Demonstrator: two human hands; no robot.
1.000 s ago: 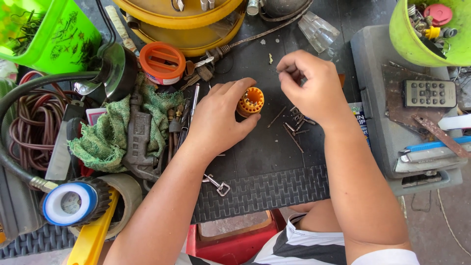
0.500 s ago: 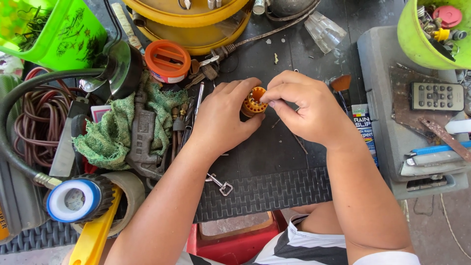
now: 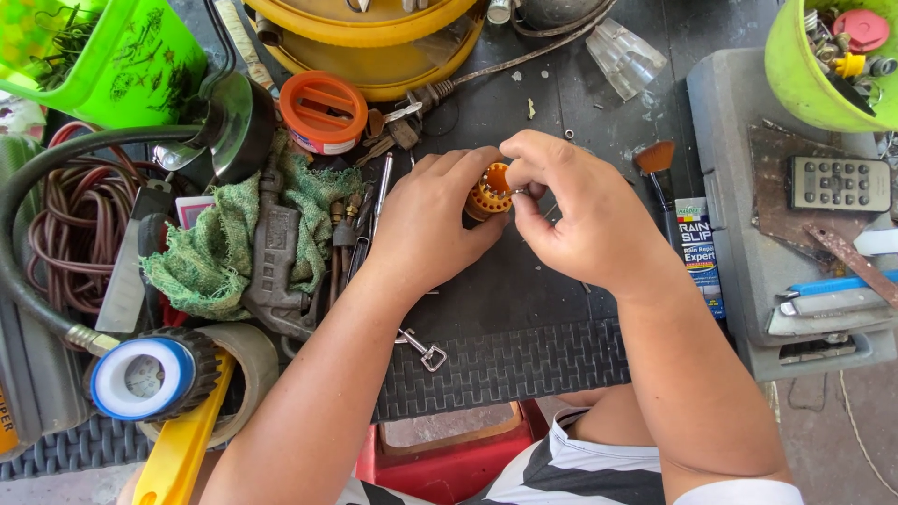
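My left hand (image 3: 438, 223) grips a small orange ribbed cylindrical part (image 3: 490, 192) over a black rubber mat (image 3: 505, 309). My right hand (image 3: 575, 210) is against the part's top end, with thumb and forefinger pinching a small metal ring (image 3: 517, 191) there. Both hands meet at the middle of the bench. Most of the orange part is hidden by my fingers.
Left of the hands lie a green rag (image 3: 210, 248), a metal tool (image 3: 276, 271), coiled cable (image 3: 56, 234) and a blue-and-white tape roll (image 3: 145, 377). An orange cap (image 3: 325, 110) and yellow drum (image 3: 374, 37) sit behind. A grey case (image 3: 739, 243) with a remote (image 3: 835, 183) stands right. A metal clip (image 3: 423, 350) lies nearby.
My right hand came down from the back of the mat to the orange part and now pinches at its top end. The left hand kept its hold on the part.
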